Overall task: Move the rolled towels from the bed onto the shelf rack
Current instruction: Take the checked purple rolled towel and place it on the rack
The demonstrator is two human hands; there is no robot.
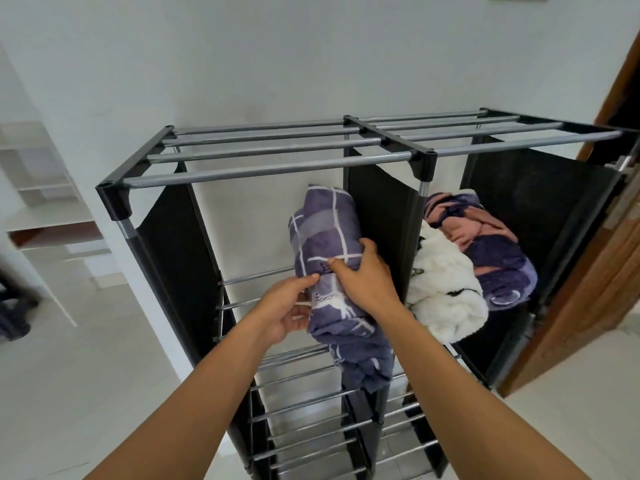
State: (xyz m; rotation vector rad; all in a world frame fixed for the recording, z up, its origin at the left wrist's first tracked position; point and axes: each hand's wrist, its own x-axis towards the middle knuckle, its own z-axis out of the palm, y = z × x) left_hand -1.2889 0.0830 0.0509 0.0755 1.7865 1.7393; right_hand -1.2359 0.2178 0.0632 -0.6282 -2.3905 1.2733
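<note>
A black shelf rack [263, 168] with silver bars stands against the white wall. On its upper left shelf lies a purple rolled towel [325, 233] with white grid lines, pressed against the middle divider, with a loose end hanging over the front bars. My left hand [287, 310] grips its left side near the front. My right hand [363, 278] rests over its top, fingers curled onto the fabric. In the right compartment lie a white fluffy rolled towel [443, 292] and a purple and pink rolled towel [491, 247]. The bed is out of view.
Lower shelves of silver bars [304, 403] show beneath the towel. A wooden door [588, 306] stands to the right of the rack. White built-in shelving [38, 188] sits at the far left, above a pale tiled floor [79, 375].
</note>
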